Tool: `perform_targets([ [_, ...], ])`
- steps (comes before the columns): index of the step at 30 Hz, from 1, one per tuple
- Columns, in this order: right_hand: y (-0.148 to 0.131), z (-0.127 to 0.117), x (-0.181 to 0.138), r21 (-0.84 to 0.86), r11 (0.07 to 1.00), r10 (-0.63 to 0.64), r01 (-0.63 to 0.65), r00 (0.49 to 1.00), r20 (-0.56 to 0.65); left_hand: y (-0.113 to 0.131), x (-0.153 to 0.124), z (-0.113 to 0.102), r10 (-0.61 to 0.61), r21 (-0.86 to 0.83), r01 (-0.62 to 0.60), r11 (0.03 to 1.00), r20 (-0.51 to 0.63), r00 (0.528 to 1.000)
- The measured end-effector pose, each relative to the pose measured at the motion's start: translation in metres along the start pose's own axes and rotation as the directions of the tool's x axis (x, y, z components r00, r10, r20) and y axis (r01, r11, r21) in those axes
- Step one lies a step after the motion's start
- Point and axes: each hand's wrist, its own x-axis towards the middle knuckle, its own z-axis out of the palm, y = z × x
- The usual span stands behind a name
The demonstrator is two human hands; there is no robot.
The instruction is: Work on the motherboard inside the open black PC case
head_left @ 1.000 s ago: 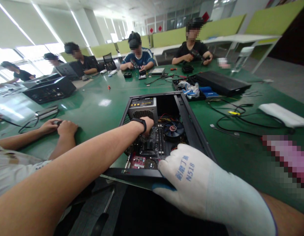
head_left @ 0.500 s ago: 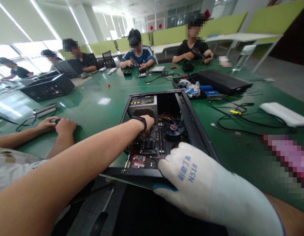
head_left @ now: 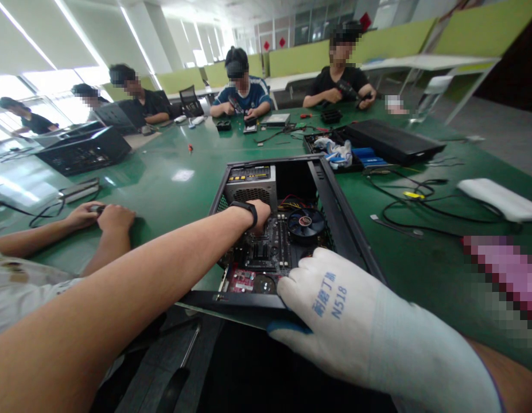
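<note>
An open black computer case (head_left: 334,206) lies on the green table (head_left: 171,189) in front of me. Inside it are a motherboard (head_left: 266,252), a round cooler fan (head_left: 306,221) and a grey power supply (head_left: 251,182). My bare left hand (head_left: 260,213), with a black band on the wrist, reaches down onto the motherboard beside the fan; its fingers are curled and hidden. My right hand (head_left: 330,304), in a white glove, grips the near edge of the case.
A neighbour's two hands (head_left: 102,217) rest on the table at left. Several people sit at the far side. Another black case (head_left: 82,150) stands far left, a flat black case (head_left: 390,140) and a tray of parts far right. Black cables (head_left: 420,209) trail at right.
The view has shifted slightly. Both hands stay where they were, left on the motherboard, right on the case edge.
</note>
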Motion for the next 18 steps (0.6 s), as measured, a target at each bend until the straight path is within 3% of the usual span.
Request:
perform_targets([
  [18, 0.0004, -0.0002, -0.0006, 0.005, 1.0, 0.007, -0.008, 0.999, 0.044, -0.0008, 0.0008, 0.0009, 0.02, 0.019, -0.02, 1.0, 0.005, 1.0],
])
